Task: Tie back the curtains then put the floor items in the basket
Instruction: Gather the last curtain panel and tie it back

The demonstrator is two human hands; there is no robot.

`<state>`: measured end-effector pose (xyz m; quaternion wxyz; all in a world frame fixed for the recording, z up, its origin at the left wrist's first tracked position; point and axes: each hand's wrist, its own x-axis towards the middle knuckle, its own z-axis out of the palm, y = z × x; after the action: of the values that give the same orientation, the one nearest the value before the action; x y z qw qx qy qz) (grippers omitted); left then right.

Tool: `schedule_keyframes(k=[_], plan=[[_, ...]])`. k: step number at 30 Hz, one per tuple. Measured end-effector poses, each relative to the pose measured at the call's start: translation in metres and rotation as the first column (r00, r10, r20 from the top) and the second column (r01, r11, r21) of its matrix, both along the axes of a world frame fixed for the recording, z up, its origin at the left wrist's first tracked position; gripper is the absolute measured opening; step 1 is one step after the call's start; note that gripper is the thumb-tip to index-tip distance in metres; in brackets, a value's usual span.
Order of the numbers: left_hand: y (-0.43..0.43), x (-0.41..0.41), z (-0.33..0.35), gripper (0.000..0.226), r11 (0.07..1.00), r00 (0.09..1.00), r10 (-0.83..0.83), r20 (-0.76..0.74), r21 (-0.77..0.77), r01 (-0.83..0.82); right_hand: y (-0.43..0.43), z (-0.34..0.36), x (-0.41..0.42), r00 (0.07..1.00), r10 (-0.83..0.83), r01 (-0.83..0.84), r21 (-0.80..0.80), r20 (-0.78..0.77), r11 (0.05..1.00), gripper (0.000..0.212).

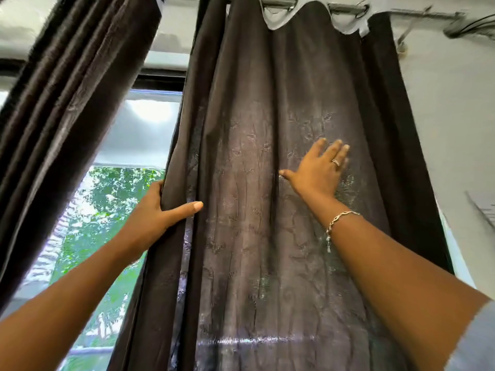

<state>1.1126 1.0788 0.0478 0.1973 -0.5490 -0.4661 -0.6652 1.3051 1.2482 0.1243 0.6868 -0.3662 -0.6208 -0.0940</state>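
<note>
- Head view, main item: dark brown curtain panel (254,236), embossed with a leaf pattern and hung by grommets (362,10) from the curtain rod (345,8). Its long axis is vertical, with the top at the rod and the lower end running out past the bottom edge. The folds run top to bottom. It fills the centre of the view.
- Left hand (158,212): grips the panel's left edge. The thumb lies across the front of the cloth, pointing right. The fingers wrap behind the edge fold and are hidden.
- Right hand (318,170): lies flat against the front of the panel and holds nothing. The fingers are straight and point up, and the thumb is spread out to the left. The cloth lies under the palm and extends past it on all sides. This hand is right of the left hand and higher.
- Ring (335,162): on a finger of the right hand.
- Bracelet (340,220): chain links, on the right wrist.
- Second curtain panel (67,103): same dark cloth, gathered at upper left. It slants from upper right to lower left, apart from both hands.
- Window (120,188): shows between the two panels, with green foliage beyond the glass.
- Wall (455,103): pale, right of the main panel. A rod bracket (401,44) is fixed to it.
- Sleeve (476,341): pale grey, in the lower right corner.
</note>
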Motion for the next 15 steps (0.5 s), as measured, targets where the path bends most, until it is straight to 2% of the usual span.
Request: schedule_keyframes(k=[3, 6, 8, 10, 11, 15], plan=[[0.008, 0.004, -0.001, 0.062, 1.0, 1.0, 0.006, -0.008, 0.009, -0.005, 0.017, 0.002, 0.021, 0.996, -0.038, 0.028, -0.13, -0.076, 0.991, 0.117], [0.015, 0.007, -0.002, 0.06, 0.999, 1.0, 0.031, -0.002, 0.019, -0.031, 0.03, 0.006, 0.036, 0.992, -0.037, 0.009, -0.228, -0.117, 0.974, 0.117], [0.019, 0.007, -0.002, 0.057, 0.999, 1.0, 0.028, 0.004, 0.022, -0.028, 0.037, 0.009, 0.039, 0.995, -0.032, 0.006, -0.27, -0.094, 0.963, 0.096], [0.021, 0.006, -0.002, 0.056, 0.999, 0.999, 0.034, 0.016, 0.019, -0.034, 0.038, 0.009, 0.038, 0.999, -0.039, 0.03, -0.252, -0.032, 0.967, 0.049], [0.021, 0.004, -0.002, 0.055, 0.999, 0.999, 0.037, 0.022, 0.019, -0.038, 0.036, 0.008, 0.035, 0.999, -0.039, 0.039, -0.227, 0.008, 0.973, 0.035], [0.02, 0.001, -0.002, 0.057, 0.999, 0.999, 0.034, 0.035, 0.004, -0.034, 0.009, 0.003, 0.007, 0.988, -0.009, 0.021, -0.077, 0.155, 0.997, 0.03]])
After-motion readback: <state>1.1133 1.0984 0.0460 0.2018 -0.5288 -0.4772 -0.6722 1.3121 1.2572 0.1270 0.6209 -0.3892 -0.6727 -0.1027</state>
